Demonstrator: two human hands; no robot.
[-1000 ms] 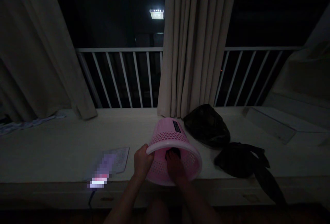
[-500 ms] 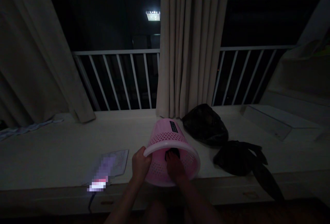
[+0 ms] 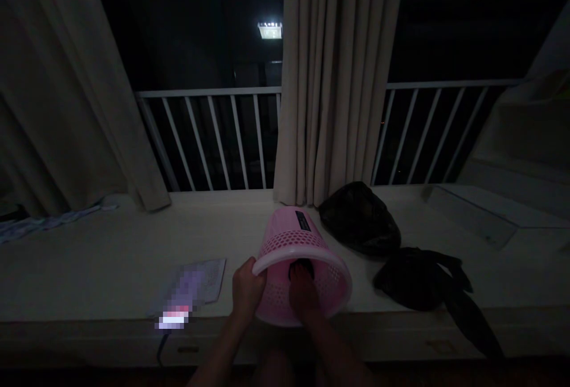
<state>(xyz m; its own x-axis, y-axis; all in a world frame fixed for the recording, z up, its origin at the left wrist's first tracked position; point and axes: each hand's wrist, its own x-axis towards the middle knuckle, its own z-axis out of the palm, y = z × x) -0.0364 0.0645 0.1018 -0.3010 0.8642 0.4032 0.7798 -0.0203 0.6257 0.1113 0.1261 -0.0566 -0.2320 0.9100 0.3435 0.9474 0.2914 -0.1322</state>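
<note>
A pink plastic basket [image 3: 285, 238] with a perforated wall lies tipped on the white ledge, its mouth facing me. My left hand [image 3: 248, 289] is closed around the left side of its rim. Deep inside the mouth, my right hand [image 3: 304, 295] reaches toward the bottom, its fingers against a small black thing [image 3: 306, 265]. Hand and dimness hide most of that thing, so I cannot tell what it is. Just right of the basket sits a black plastic bag [image 3: 360, 218], and nearer me is a second black bag [image 3: 409, 280] with long loose ends.
On the left of the ledge [image 3: 111, 268] lie some papers [image 3: 216, 277] and a lit, blurred-out device [image 3: 176, 316] with a cable. A clear box [image 3: 481, 215] stands at right. Curtains [image 3: 333, 78] and a white railing [image 3: 214, 91] rise behind.
The whole view has shifted slightly, moving everything a little to the right. My left hand keeps its hold on the rim; my right hand stays inside the basket, at the black thing.
</note>
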